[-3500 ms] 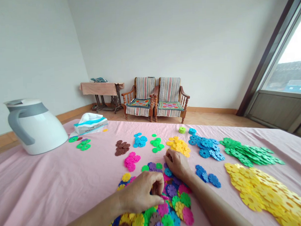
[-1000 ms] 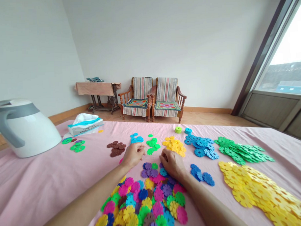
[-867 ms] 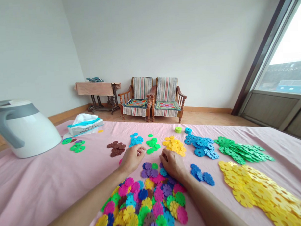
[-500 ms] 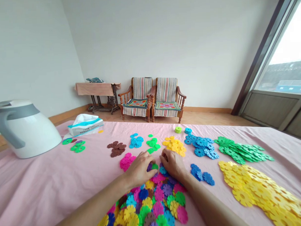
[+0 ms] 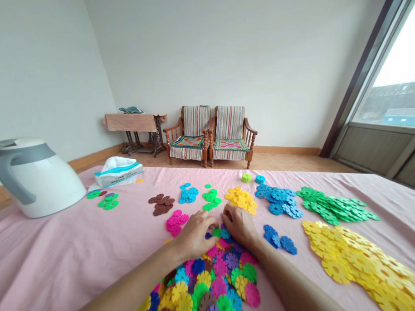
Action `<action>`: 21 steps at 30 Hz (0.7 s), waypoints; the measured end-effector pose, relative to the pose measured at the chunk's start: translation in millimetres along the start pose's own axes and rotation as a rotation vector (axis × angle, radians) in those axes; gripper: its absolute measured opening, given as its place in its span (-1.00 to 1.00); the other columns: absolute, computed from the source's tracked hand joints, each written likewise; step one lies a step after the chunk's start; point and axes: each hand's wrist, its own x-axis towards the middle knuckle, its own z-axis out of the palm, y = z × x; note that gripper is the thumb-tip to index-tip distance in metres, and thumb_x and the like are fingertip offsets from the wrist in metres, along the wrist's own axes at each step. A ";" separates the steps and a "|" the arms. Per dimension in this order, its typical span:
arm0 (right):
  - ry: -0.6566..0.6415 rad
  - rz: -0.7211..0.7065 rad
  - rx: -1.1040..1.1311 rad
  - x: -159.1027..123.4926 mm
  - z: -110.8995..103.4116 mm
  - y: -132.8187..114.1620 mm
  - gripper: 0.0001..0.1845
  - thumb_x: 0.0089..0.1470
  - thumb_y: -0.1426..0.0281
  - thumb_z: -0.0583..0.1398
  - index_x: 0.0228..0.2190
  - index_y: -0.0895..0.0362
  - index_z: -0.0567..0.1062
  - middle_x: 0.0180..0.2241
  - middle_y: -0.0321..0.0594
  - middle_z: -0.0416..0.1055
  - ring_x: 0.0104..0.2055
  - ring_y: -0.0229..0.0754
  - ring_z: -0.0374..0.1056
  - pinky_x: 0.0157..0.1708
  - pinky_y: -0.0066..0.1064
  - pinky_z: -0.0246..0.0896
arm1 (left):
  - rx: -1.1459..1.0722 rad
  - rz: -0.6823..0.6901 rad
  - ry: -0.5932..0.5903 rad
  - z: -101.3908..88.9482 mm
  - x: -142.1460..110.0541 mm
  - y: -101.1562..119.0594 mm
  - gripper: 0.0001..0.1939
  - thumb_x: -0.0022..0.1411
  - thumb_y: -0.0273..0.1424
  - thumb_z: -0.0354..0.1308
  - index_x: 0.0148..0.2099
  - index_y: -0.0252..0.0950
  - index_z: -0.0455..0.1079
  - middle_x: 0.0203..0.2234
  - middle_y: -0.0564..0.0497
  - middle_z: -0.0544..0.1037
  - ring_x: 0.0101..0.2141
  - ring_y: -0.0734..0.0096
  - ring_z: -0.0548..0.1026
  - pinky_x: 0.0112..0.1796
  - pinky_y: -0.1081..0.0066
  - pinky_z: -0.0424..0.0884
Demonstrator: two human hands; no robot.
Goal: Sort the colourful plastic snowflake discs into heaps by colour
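Observation:
A mixed heap of notched plastic discs (image 5: pixel 212 278) in many colours lies in front of me. My left hand (image 5: pixel 195 235) rests on its far left edge, thumb and fingers apart, with blue and green discs showing in the gap. Opposite it, my right hand (image 5: pixel 240 223) is curled at the heap's far right edge; its fingertips and anything in them are hidden. Pink discs (image 5: pixel 176 222) lie just left of my left hand. Beyond my right hand is a pile of yellow discs (image 5: pixel 242 198), and dark blue discs (image 5: pixel 280 240) lie to its right.
Sorted discs cover the cloth: brown (image 5: pixel 160 204), light blue (image 5: pixel 188 194), green (image 5: pixel 211 199), blue (image 5: pixel 279 199), darker green (image 5: pixel 335 206) and a large yellow spread (image 5: pixel 364 263). A white jug (image 5: pixel 48 183) and tissue pack (image 5: pixel 118 172) stand left. Two armchairs (image 5: pixel 206 133) are behind.
My left hand has shifted slightly, its thumb and fingers parting a little, and the purple disc beside its fingers no longer shows there. My right hand stays almost where it was.

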 end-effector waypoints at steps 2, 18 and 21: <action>-0.002 0.006 0.000 0.4 0.0 0.1 -0.86 0.05 0.43 0.06 -0.53 0.14 0.33 -0.59 -0.32 0.33 -0.53 -0.33 0.21 -0.53 -0.53 -0.11 | -0.014 -0.005 -0.002 2.1 1.1 0.8 -0.82 -0.07 -0.47 0.15 -0.31 -0.26 0.39 -0.41 0.02 0.39 -0.27 0.28 0.33 -0.26 0.40 0.26; -0.031 0.033 0.004 0.4 -0.6 -0.6 -0.86 0.05 0.43 0.07 -0.53 0.14 0.32 -0.58 -0.32 0.35 -0.53 -0.33 0.23 -0.53 -0.53 -0.14 | -0.343 -0.193 0.198 7.1 10.0 -13.7 -0.92 -0.02 -0.53 0.03 -0.40 -0.29 0.23 -0.59 0.14 0.35 -0.57 0.55 0.34 -0.55 0.57 0.23; -0.034 0.037 -0.007 0.3 -2.4 -1.7 -0.86 0.05 0.43 0.07 -0.52 0.14 0.34 -0.57 -0.30 0.37 -0.52 -0.33 0.24 -0.53 -0.52 -0.14 | -0.435 -0.220 0.336 7.2 13.4 -19.7 -0.87 0.02 -0.52 0.02 -0.31 -0.29 0.21 -0.46 0.08 0.42 -0.46 0.51 0.43 -0.44 0.54 0.35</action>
